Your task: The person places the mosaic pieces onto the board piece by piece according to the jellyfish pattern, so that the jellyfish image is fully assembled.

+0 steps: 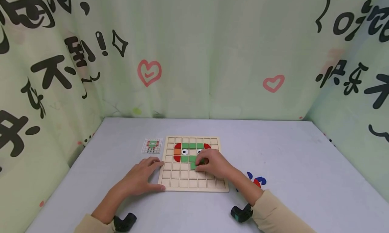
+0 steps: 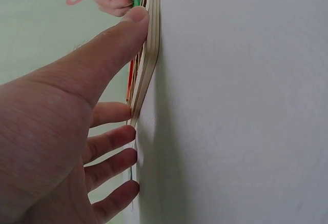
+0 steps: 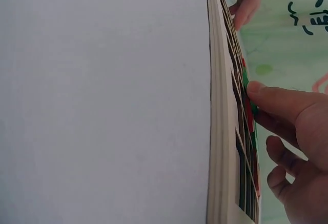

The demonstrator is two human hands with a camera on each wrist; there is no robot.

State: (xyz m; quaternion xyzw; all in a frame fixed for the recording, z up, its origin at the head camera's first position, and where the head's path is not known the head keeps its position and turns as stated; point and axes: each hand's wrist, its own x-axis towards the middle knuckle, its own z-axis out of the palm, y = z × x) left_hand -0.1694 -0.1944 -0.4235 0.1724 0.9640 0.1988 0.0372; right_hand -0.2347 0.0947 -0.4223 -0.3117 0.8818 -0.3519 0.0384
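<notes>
A wooden grid board (image 1: 192,189) lies on the table, with green, red and orange pieces and white eye pieces set in its upper squares. My right hand (image 1: 214,162) is over the board and pinches a green square tile (image 1: 192,166) between thumb and fingers, just below the lower green row. Part of the pattern's right side is hidden behind that hand. At the board's left edge, my left hand (image 1: 141,177) touches the frame with its thumb low and fingertips higher up. In the left wrist view its fingers (image 2: 115,142) are spread and fairly straight.
A small pattern card (image 1: 152,146) with a gridded figure lies left of the board's top corner. Loose blue pieces (image 1: 262,180) and a red piece (image 1: 256,182) lie to the right, partly behind my right forearm. Printed curtains (image 1: 209,57) enclose the table (image 1: 273,141).
</notes>
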